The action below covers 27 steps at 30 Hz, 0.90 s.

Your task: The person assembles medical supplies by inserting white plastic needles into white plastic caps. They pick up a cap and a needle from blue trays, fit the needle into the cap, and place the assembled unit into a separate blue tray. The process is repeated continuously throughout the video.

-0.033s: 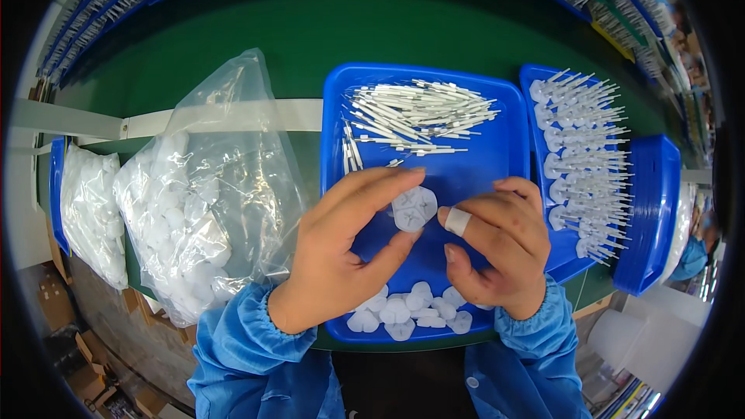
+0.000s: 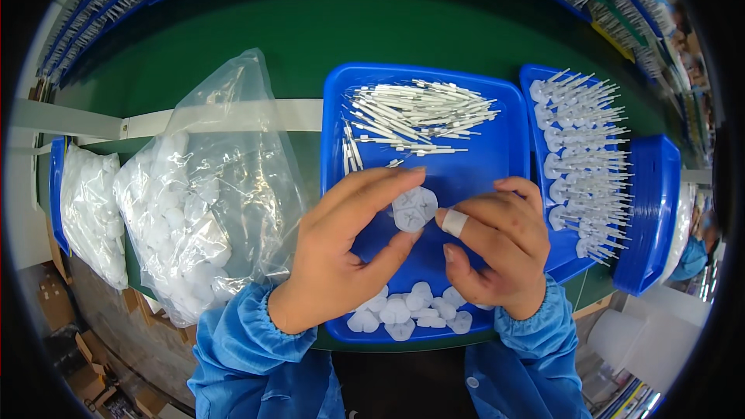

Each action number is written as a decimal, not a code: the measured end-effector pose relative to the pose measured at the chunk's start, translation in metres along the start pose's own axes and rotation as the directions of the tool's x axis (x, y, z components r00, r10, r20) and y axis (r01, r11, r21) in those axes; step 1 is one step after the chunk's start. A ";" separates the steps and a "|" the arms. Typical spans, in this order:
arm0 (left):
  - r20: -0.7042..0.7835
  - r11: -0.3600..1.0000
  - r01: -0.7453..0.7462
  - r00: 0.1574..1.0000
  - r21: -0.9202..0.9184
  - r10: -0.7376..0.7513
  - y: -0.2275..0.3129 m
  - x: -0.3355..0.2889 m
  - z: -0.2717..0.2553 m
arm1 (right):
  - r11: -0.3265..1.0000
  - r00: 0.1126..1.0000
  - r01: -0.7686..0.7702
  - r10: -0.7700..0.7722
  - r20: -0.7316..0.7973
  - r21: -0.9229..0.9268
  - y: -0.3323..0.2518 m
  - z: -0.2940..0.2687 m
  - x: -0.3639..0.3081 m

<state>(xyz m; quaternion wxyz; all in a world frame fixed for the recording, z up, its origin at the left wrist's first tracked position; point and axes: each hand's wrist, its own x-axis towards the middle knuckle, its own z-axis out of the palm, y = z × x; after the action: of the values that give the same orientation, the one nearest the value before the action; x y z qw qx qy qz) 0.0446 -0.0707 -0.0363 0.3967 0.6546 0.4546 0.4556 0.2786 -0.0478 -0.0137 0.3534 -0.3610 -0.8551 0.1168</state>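
Note:
A white translucent three-lobed plastic piece (image 2: pixel 415 209) is pinched at its edge between the thumb and forefinger of my left hand (image 2: pixel 341 244), above the middle of a blue tray (image 2: pixel 332 120). My right hand (image 2: pixel 497 244) has its fingers bent and its thumb apart, with nothing visible in it. Its taped forefinger tip is at the right edge of the piece; whether it touches I cannot tell. Thin white sticks (image 2: pixel 419 109) lie heaped at the tray's far end. Several loose lobed pieces (image 2: pixel 396 310) lie at its near end, partly behind my hands.
At the right, a second blue tray (image 2: pixel 528 77) holds rows of lobed pieces with sticks standing in them (image 2: pixel 582 163). Beyond it are stacked blue trays (image 2: pixel 644 217). A clear bag of white pieces (image 2: pixel 186 217) lies left, beside another filled bag (image 2: pixel 93 209). More filled trays line the green table's (image 2: pixel 349 15) far edge.
My right forefinger has shifted very slightly left against the edge of the piece. My left hand and the piece look unmoved.

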 end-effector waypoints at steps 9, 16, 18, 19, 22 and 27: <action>-0.008 0.988 -0.090 0.996 0.122 0.092 0.002 0.001 0.001 | 0.997 0.999 0.039 -0.039 0.016 -0.060 -0.002 0.001 -0.001; 0.025 0.978 -0.144 0.990 0.150 0.142 0.003 0.003 -0.002 | 0.999 1.000 -0.022 0.022 0.012 -0.034 0.000 0.002 -0.001; 0.035 0.980 -0.148 0.989 0.135 0.144 0.003 0.003 -0.001 | 1.000 1.000 -0.019 0.020 0.015 -0.016 0.003 0.004 -0.002; 0.040 0.981 -0.150 0.989 0.127 0.146 0.003 0.003 -0.001 | 1.000 1.000 -0.018 0.019 0.017 -0.008 0.004 0.004 -0.002; 0.040 0.988 -0.134 0.991 0.078 0.131 0.001 0.002 0.001 | 1.000 0.999 -0.019 0.019 0.026 -0.005 0.004 0.003 -0.002; 0.057 0.996 -0.015 0.998 -0.089 0.020 0.004 0.000 0.002 | 0.997 0.998 -0.046 0.049 0.039 -0.064 0.002 -0.006 -0.003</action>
<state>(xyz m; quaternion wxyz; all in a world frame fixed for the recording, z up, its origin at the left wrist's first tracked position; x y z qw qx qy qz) 0.0472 -0.0717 -0.0328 0.4344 0.6532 0.4163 0.4596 0.2854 -0.0488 -0.0117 0.3218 -0.3896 -0.8565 0.1054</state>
